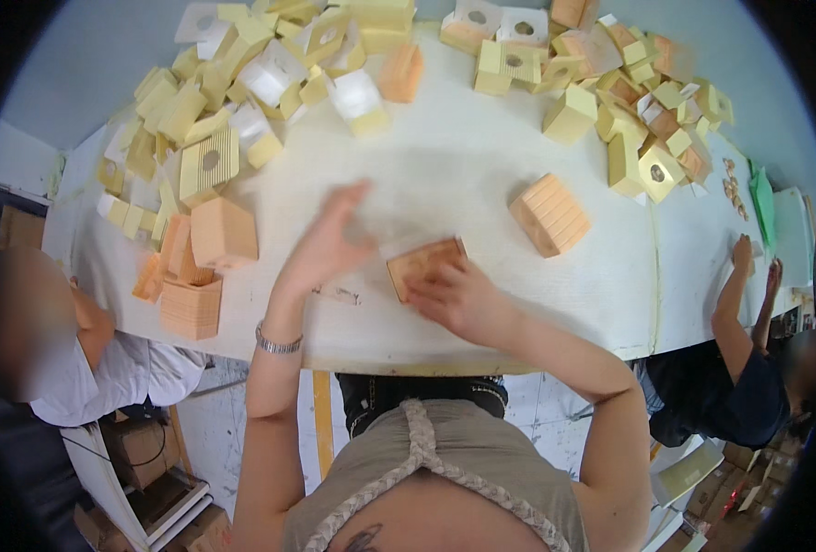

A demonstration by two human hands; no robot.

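Observation:
On the white table in front of me lies a small orange cardboard box (437, 259), tilted at an angle. My right hand (458, 296) rests over its near right side, with bent fingers gripping it and covering part of it. To the left of this box, my left hand (334, 237) is held up, blurred by motion. Its fingers look apart, and nothing shows between them. An orange ribbed box (550, 215) stands by itself to the right. Several more orange boxes (224, 232) are grouped at the left, beyond my left wrist.
Pale yellow boxes (209, 166) are heaped at the far left, with another heap of yellow boxes (621, 156) at the far right. A person (86, 331) sits at the left. Another person (734, 368) works at the right table end, near a green sheet (761, 202).

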